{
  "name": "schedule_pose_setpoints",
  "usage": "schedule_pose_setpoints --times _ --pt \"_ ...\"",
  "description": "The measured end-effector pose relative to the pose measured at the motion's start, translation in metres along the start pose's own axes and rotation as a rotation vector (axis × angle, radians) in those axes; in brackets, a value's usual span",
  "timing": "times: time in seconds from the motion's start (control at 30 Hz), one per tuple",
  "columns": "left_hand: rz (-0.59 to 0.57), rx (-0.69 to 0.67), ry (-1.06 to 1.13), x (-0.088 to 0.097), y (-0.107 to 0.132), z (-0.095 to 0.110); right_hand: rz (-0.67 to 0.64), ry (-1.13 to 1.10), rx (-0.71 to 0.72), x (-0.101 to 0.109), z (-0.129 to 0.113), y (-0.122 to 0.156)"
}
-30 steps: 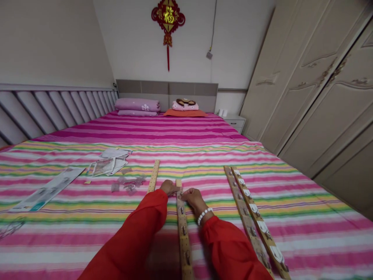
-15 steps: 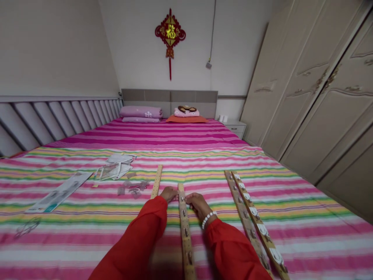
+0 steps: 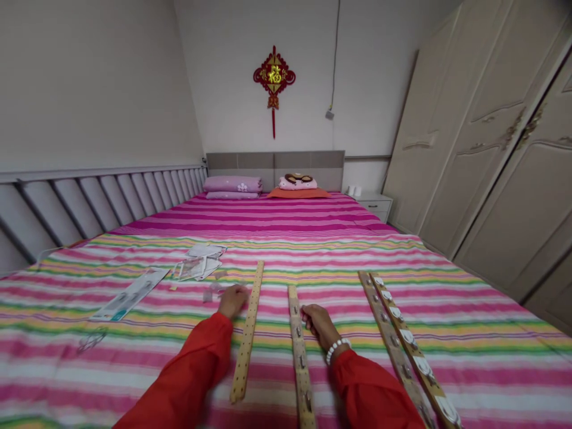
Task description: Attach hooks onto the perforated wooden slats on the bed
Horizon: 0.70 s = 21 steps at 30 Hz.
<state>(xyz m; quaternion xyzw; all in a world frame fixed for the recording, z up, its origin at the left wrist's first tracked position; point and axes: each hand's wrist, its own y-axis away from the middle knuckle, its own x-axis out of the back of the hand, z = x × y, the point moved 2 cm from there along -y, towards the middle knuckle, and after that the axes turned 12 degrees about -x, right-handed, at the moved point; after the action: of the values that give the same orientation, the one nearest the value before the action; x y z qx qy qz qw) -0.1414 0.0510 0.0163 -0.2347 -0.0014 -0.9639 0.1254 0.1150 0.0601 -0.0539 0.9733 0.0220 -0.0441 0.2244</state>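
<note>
A wooden strip [image 3: 300,351] with small metal hardware pieces along it lies lengthwise in front of me. Close to its right edge, near the far end, is my right hand [image 3: 320,323], with curled fingers and thumb drawn together; whether anything is between them is hidden. My left hand [image 3: 233,300] is left of a bare wooden strip with holes [image 3: 249,333], beside the small clear plastic bags [image 3: 211,293], partly covering them. Its fingers are smeared by motion.
Two further strips lie to the right: one with metal pieces [image 3: 388,333], one with white items [image 3: 407,336]. Farther left are a flat plastic package [image 3: 130,294], flattened packets [image 3: 201,262] and a tangle of thin loops [image 3: 93,339]. A striped sheet [image 3: 179,369] covers the bed.
My left hand has left the hardware strip and moved left past the bare strip to the small bags. My right hand stays by the hardware strip, slightly off it. The view has shifted.
</note>
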Motion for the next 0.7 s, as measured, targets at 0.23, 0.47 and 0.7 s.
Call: schedule_pose_setpoints --times 0.23,0.47,0.7 --pt "0.233 0.013 -0.496 0.047 0.007 -0.04 0.014 -0.008 0.021 -0.001 0.002 -0.001" --pt "0.247 0.098 -0.443 0.048 -0.003 -0.05 -0.001 -0.019 0.03 0.001 0.0 0.003" --pt "0.287 0.088 -0.272 0.053 0.011 -0.051 -0.025 -0.076 0.054 0.002 0.002 -0.001"
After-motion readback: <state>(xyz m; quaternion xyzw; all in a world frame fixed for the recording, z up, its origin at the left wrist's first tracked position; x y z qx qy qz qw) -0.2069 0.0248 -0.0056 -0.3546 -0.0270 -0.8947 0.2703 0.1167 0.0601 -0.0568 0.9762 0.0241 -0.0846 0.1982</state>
